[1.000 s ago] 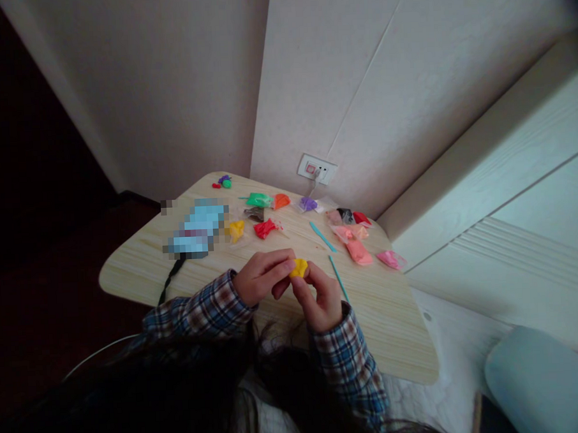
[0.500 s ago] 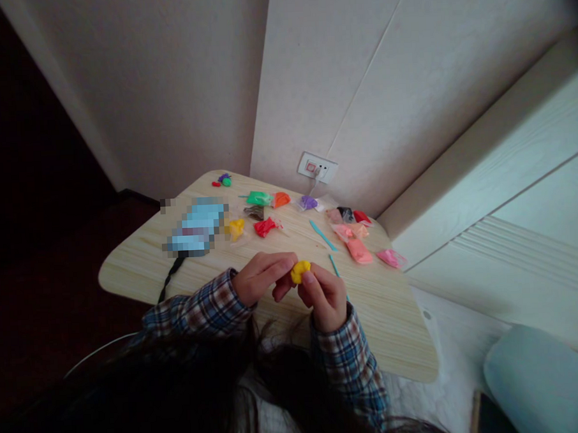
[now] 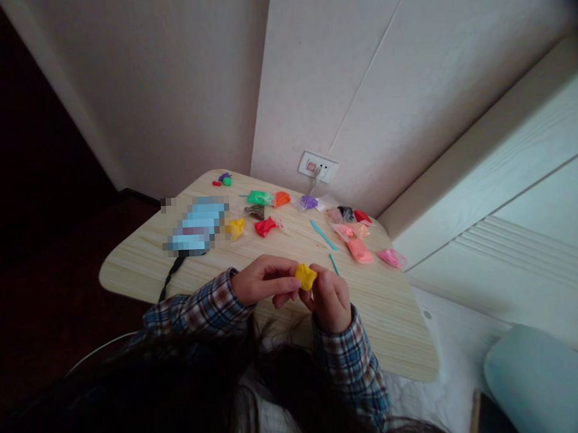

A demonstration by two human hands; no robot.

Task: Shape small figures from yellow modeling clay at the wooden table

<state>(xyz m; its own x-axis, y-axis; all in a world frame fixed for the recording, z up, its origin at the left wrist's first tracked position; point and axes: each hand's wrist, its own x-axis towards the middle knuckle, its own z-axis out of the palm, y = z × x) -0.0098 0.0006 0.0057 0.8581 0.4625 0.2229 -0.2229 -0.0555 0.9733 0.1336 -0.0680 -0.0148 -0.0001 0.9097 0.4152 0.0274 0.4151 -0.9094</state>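
Observation:
A small lump of yellow clay (image 3: 305,276) is pinched between both my hands above the wooden table (image 3: 403,326). My left hand (image 3: 264,280) grips it from the left with fingertips closed on it. From the right, my right hand (image 3: 331,297) presses thumb and fingers against the same lump. Both wrists are in plaid sleeves. Dark hair hides the lower part of my arms.
Small bags of coloured clay lie across the table: green (image 3: 259,197), orange (image 3: 281,199), red (image 3: 265,227), yellow (image 3: 236,228), purple (image 3: 308,202), pink (image 3: 359,251). Two teal tools (image 3: 322,235) lie near my hands. A blurred blue item (image 3: 196,225) and a wall socket (image 3: 317,167) are behind.
My hands have turned and worked the yellow clay, shifting it slightly right. My right hand now covers more of the second teal tool.

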